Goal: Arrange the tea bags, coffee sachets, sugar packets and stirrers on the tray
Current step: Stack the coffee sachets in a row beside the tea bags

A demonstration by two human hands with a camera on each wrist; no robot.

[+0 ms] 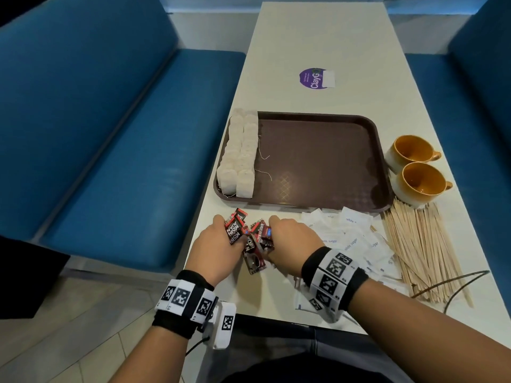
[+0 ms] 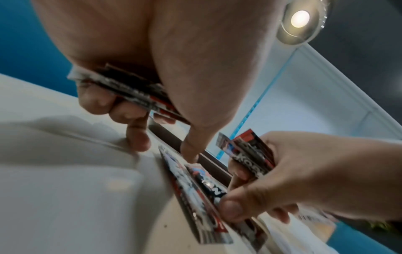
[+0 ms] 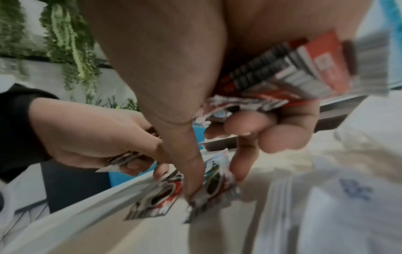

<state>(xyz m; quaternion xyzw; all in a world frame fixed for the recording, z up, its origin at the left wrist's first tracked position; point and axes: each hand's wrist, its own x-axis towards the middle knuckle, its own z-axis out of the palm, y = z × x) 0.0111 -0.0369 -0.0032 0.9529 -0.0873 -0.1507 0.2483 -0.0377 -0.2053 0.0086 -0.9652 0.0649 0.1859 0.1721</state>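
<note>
Presently both hands are gathering coffee sachets (image 1: 250, 239) from the table (image 1: 318, 42), just in front of the brown tray (image 1: 318, 161). Left hand (image 1: 214, 246) is clamping a small stack between curled fingers and thumb; right hand (image 1: 290, 239) is likewise pinching a bundle while its thumb and forefinger are reaching for loose ones, probably to square them before transfer. Tea bags (image 1: 239, 154) are already lining the tray's left edge; sugar packets (image 1: 351, 239) and stirrers (image 1: 423, 250) are lying beside it, awaiting placement.

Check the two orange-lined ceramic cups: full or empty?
Empty: both orange-lined ceramic cups stand upright, showing bare orange interiors in the head view.
</note>
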